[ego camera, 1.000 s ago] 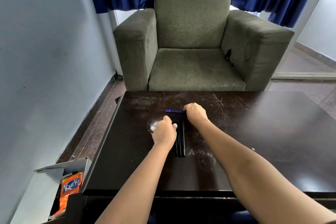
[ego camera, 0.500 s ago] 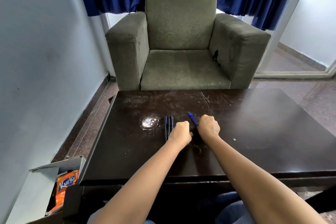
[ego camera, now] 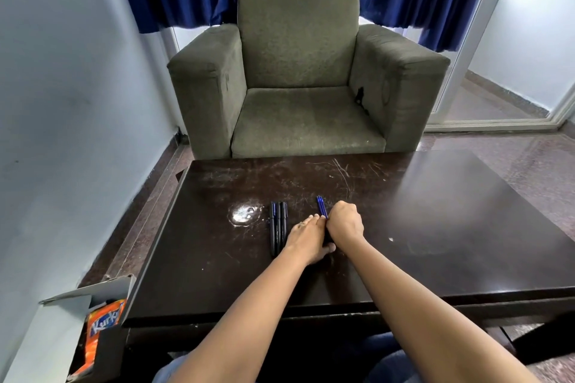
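On the dark, scratched table (ego camera: 435, 211), three black pens (ego camera: 278, 227) lie side by side, pointing away from me, just left of my hands. My right hand (ego camera: 345, 224) is curled round blue pens (ego camera: 322, 207), whose ends stick out beyond the knuckles and point toward the armchair. My left hand (ego camera: 306, 239) lies against the right one with its fingers stretched forward and its thumb tucked under at the near side. A dark object sits between the two hands, mostly hidden.
A grey-green armchair (ego camera: 295, 78) stands against the table's far edge, under blue curtains. A shiny wet-looking spot (ego camera: 244, 214) lies left of the black pens. By the table's near left corner, an open cardboard box (ego camera: 74, 320) holds an orange snack packet (ego camera: 102, 323). A wall runs along the left.
Both hands shifted right, off the black pens, which now lie uncovered. The blue pens turned from crosswise to pointing away from me. My left fingers have straightened beside the right hand.
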{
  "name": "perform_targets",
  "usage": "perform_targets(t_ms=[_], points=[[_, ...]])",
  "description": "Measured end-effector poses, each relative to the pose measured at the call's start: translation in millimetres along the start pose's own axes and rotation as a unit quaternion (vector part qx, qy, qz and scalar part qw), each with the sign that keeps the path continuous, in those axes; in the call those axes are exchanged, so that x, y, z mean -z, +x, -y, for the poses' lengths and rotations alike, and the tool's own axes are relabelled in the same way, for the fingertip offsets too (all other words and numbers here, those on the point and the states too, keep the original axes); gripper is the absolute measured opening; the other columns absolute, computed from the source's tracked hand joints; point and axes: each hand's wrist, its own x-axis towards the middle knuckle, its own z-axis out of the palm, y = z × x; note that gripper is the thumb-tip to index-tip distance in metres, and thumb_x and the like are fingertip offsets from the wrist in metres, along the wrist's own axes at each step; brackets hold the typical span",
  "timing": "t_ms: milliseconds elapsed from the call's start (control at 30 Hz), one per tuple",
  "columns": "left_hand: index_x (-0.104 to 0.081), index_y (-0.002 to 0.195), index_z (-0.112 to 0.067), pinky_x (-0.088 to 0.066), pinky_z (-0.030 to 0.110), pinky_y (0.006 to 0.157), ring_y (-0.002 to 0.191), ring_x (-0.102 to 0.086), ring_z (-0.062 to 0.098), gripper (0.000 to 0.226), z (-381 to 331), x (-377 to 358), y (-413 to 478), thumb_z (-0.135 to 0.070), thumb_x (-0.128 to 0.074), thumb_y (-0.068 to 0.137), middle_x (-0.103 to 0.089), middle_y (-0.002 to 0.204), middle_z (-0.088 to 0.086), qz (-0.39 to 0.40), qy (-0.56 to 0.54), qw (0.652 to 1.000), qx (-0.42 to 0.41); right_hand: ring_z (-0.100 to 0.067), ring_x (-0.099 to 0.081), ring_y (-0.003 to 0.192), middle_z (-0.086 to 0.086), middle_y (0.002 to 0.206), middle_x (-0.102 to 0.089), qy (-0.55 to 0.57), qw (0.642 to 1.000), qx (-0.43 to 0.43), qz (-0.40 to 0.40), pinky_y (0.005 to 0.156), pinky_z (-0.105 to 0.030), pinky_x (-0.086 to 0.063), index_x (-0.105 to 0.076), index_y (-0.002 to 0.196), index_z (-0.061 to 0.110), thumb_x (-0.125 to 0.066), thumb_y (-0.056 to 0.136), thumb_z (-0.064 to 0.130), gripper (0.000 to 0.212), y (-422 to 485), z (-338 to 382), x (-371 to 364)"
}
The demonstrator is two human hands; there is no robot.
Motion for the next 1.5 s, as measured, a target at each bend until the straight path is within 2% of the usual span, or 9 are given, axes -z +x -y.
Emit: perform_targets(t_ms=[233,400,833,1000,1133,1267,1400,1500], points=[[-0.047,0.132,-0.012,-0.035,0.041,0.110,0.135,-0.041,0.026,0.056,0,-4,2,-0.038,-0.062,0.085,-0.051,0.136,0.010,-0.020,0.002,1.000,-0.004,-0.036,-0.063,0.104,-0.018,0.116,-0.060,0.017,1.000,0.001,-0.001,0.077,-0.037,-0.051,-0.064,0.106,0.001,-0.054,0.090,0.005,0.019,1,-2,1],[-0.046,0.133,-0.013,-0.034,0.041,0.111,0.138,-0.037,0.026,0.056,0,-5,2,-0.037,-0.062,0.085,-0.048,0.140,0.011,-0.019,0.003,1.000,-0.004,-0.036,-0.063,0.102,-0.018,0.115,-0.060,0.021,1.000,0.001,0.000,0.077,-0.038,-0.051,-0.064,0.104,0.001,-0.053,0.090,0.004,0.018,0,-2,2],[-0.050,0.127,-0.011,-0.039,0.040,0.105,0.130,-0.046,0.026,0.047,-3,1,-1,-0.035,-0.059,0.088,-0.053,0.132,0.009,-0.029,0.002,1.000,-0.003,-0.035,-0.063,0.099,-0.017,0.113,-0.059,0.028,1.000,-0.001,0.005,0.075,-0.038,-0.052,-0.063,0.100,0.001,-0.054,0.090,0.004,0.013,2,-2,1],[-0.049,0.125,-0.011,-0.041,0.038,0.101,0.123,-0.049,0.024,0.046,-4,2,-3,-0.034,-0.061,0.087,-0.055,0.125,0.007,-0.033,-0.004,0.999,-0.006,-0.035,-0.062,0.102,-0.017,0.115,-0.057,0.028,1.000,-0.002,0.009,0.071,-0.034,-0.045,-0.062,0.104,0.001,-0.055,0.091,0.006,0.016,4,-3,2],[-0.048,0.126,-0.009,-0.040,0.038,0.104,0.128,-0.046,0.025,0.047,-4,4,-4,-0.032,-0.061,0.087,-0.053,0.128,0.008,-0.034,-0.009,0.999,-0.002,-0.035,-0.063,0.099,-0.016,0.113,-0.058,0.034,0.999,-0.003,0.007,0.069,-0.033,-0.046,-0.063,0.101,0.002,-0.055,0.089,0.004,0.014,6,-5,2],[-0.042,0.135,-0.005,-0.031,0.036,0.112,0.138,-0.036,0.025,0.055,-1,9,-7,-0.030,-0.061,0.089,-0.044,0.143,0.012,-0.032,0.007,0.999,-0.002,-0.035,-0.064,0.097,-0.016,0.112,-0.059,0.049,0.999,-0.007,0.004,0.072,-0.034,-0.049,-0.065,0.103,0.003,-0.055,0.087,0.001,0.019,9,-9,3],[-0.038,0.138,-0.004,-0.030,0.036,0.114,0.140,-0.033,0.025,0.060,3,10,-10,-0.032,-0.060,0.091,-0.040,0.147,0.013,-0.021,0.021,1.000,0.003,-0.033,-0.066,0.095,-0.014,0.110,-0.063,0.068,0.998,-0.004,0.003,0.078,-0.037,-0.056,-0.069,0.101,0.006,-0.059,0.084,0.002,0.020,11,-12,4],[-0.033,0.143,-0.004,-0.026,0.037,0.117,0.144,-0.027,0.026,0.065,4,10,-10,-0.034,-0.058,0.092,-0.033,0.152,0.014,-0.014,0.027,1.000,0.007,-0.032,-0.067,0.092,-0.014,0.105,-0.066,0.081,0.997,-0.005,0.003,0.076,-0.037,-0.057,-0.070,0.097,0.005,-0.061,0.084,0.002,0.017,12,-13,4]])
